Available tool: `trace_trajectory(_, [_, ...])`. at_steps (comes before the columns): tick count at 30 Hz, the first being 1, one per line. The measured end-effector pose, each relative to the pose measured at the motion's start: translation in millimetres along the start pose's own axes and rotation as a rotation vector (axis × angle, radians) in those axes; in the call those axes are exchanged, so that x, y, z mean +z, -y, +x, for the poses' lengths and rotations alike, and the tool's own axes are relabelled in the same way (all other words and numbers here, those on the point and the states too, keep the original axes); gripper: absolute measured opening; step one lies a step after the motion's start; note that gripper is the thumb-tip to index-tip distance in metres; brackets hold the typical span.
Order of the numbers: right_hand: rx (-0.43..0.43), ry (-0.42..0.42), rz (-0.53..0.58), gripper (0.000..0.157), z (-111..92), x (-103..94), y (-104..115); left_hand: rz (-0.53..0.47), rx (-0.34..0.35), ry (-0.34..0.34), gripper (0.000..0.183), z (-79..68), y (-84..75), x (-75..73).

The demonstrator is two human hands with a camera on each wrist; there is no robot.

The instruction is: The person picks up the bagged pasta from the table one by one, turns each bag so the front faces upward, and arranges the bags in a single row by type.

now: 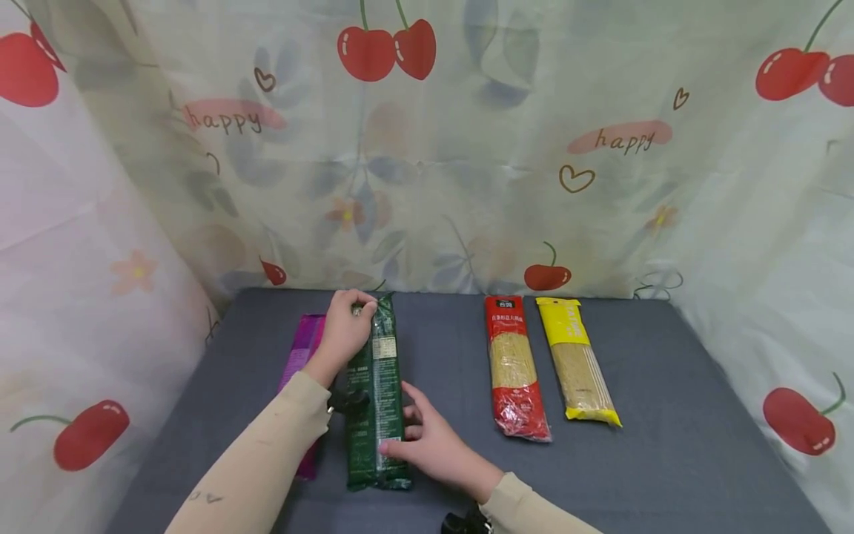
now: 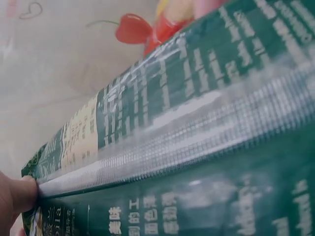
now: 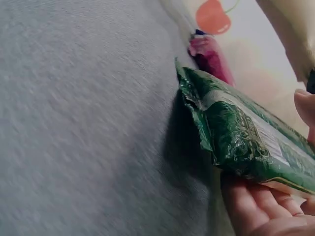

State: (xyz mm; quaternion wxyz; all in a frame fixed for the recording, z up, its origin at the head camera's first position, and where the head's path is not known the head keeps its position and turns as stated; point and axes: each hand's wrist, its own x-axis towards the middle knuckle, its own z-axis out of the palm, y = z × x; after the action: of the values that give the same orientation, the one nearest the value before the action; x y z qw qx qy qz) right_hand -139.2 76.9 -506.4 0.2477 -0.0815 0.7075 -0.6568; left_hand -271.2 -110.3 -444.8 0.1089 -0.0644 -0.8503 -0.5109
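Observation:
A long green pasta packet (image 1: 373,393), its printed side and pale lengthwise seam facing up, is between both hands. My left hand (image 1: 348,326) pinches its far end; in the left wrist view the thumb (image 2: 23,192) presses beside the seam. Near the packet's lower right edge, my right hand (image 1: 440,449) holds it with the thumb over the top. Fingers (image 3: 256,201) curl beneath it in the right wrist view, where the crimped end of the green packet (image 3: 231,132) stands above a dark shadow on the cloth. A purple packet (image 1: 303,356) lies just left, partly hidden by the left arm.
To the right, a red pasta packet (image 1: 515,363) and a yellow pasta packet (image 1: 579,363) lie side by side on the dark grey cloth (image 1: 667,475). Pale curtains (image 1: 427,200) printed with cherries stand behind the table and along both sides.

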Motion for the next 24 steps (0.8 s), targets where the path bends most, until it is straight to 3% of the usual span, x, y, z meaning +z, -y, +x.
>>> trace_trajectory(9, [-0.055, -0.02, 0.058, 0.09, 0.2, -7.2, 0.0, -0.069, -0.038, -0.055, 0.016, -0.2, -15.5, 2.5])
trace_trajectory(16, [-0.15, -0.029, 0.136, 0.076, -1.9, -9.8, -0.4, -0.101, -0.061, -0.091, 0.017, 0.6, -23.8, 6.2])
trace_trajectory(21, [-0.182, -0.1, 0.121, 0.072, -4.4, -12.3, 4.6, -0.135, -0.012, -0.101, 0.017, -0.8, -29.7, 6.8])
trace_trajectory(24, [-0.207, -0.113, 0.096, 0.07, -4.7, -14.8, 6.5, -0.122, 0.028, -0.073, 0.023, -4.1, -31.8, 9.5])
